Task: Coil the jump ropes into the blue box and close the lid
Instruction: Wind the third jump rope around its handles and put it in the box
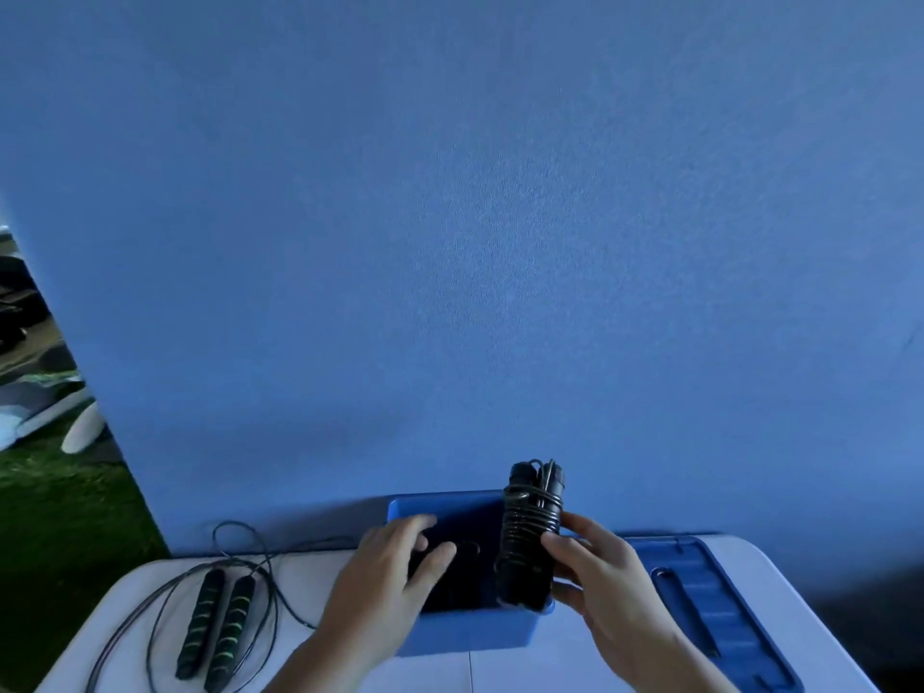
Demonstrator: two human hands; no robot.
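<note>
The open blue box (475,635) stands at the middle of the white table. My right hand (607,575) grips a black jump rope bundle (530,537), cord wound round its handles, held upright over the box's right side. My left hand (395,567) reaches into the box's left part, fingers spread over something dark inside; I cannot tell whether it holds it. A second jump rope with green-striped black handles (217,625) lies uncoiled at the table's left, its thin cord (250,552) looping around. The blue lid (720,607) lies flat to the right of the box.
A blue wall (475,242) rises directly behind the table. The white table (500,667) has rounded corners near both sides. Off to the left, beyond the wall's edge, are green turf (55,517) and some white objects.
</note>
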